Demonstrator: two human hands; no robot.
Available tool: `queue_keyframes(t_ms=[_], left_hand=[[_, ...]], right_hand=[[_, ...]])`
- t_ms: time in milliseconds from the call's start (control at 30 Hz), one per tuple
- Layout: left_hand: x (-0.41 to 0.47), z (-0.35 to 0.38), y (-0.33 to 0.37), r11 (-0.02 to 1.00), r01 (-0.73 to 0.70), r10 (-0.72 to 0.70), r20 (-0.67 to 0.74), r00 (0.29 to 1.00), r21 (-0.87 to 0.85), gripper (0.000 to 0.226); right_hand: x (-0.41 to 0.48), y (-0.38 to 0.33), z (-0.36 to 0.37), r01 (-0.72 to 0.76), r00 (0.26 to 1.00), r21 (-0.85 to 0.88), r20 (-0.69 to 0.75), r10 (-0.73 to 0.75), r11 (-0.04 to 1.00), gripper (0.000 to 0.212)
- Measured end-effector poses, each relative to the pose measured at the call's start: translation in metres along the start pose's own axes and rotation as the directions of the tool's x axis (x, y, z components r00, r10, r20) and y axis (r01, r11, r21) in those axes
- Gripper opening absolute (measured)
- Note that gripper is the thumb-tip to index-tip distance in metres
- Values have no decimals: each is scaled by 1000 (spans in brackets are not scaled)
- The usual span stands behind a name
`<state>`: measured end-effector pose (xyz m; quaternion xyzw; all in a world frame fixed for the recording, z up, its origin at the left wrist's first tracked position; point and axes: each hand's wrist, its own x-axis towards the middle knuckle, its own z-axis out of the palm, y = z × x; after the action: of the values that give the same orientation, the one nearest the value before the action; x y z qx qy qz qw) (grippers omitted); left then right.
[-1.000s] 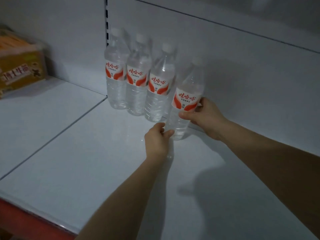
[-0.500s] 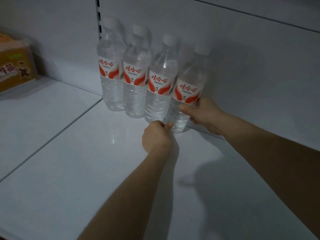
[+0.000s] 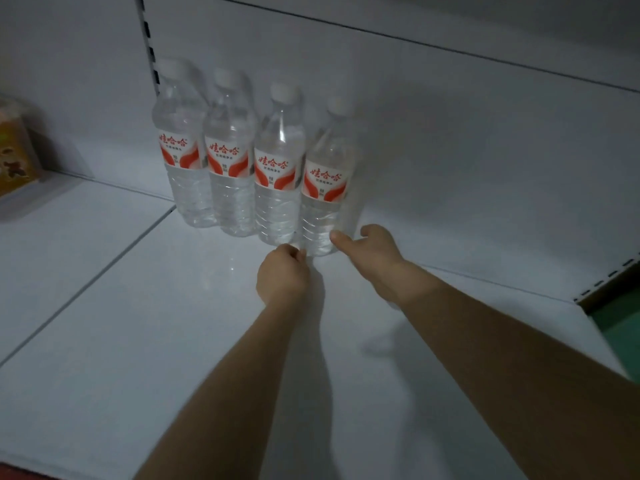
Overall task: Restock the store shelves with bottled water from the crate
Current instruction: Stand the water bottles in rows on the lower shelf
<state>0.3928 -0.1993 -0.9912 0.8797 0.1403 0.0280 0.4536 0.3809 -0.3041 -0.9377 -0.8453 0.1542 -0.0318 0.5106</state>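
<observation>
Several clear water bottles with white caps and red-and-white labels stand upright in a row against the back panel of the white shelf [image 3: 138, 323]. The rightmost bottle [image 3: 323, 188] stands close beside its neighbour [image 3: 277, 174]. My left hand [image 3: 282, 275] is curled in a loose fist, its fingertips at the rightmost bottle's base. My right hand [image 3: 374, 247] lies just right of that base with fingers spread; its thumb tip touches the bottle's lower side and it grips nothing. No crate is in view.
An orange-yellow packaged box [image 3: 14, 161] sits on the neighbouring shelf section at far left. The white back panel [image 3: 450, 133] rises behind the bottles. The shelf ends at a perforated edge [image 3: 602, 282] on the right, with green beyond.
My right hand has let go of the rightmost bottle and dropped to its base. That bottle, tilted a second ago, now stands upright in line. My left hand stayed at its base.
</observation>
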Motion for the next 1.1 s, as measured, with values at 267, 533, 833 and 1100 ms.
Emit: queue_keyframes(t_ms=[267, 533, 833, 1100], left_hand=[[-103, 24, 29, 939, -304, 322, 107, 941, -158, 26], [-249, 53, 109, 847, -478, 531, 427, 732, -234, 30], [-430, 67, 175, 613, -660, 750, 583, 314, -434, 18], [-526, 114, 172, 686, -683, 419, 904, 90, -249, 16]], right_hand=[[-70, 41, -94, -46, 973, 56, -223, 58, 997, 32], [-186, 59, -237, 12, 955, 121, -295, 24, 993, 12], [-355, 119, -372, -17, 897, 300, -418, 147, 954, 13], [-446, 230, -419, -389, 874, -241, -401, 274, 889, 11]])
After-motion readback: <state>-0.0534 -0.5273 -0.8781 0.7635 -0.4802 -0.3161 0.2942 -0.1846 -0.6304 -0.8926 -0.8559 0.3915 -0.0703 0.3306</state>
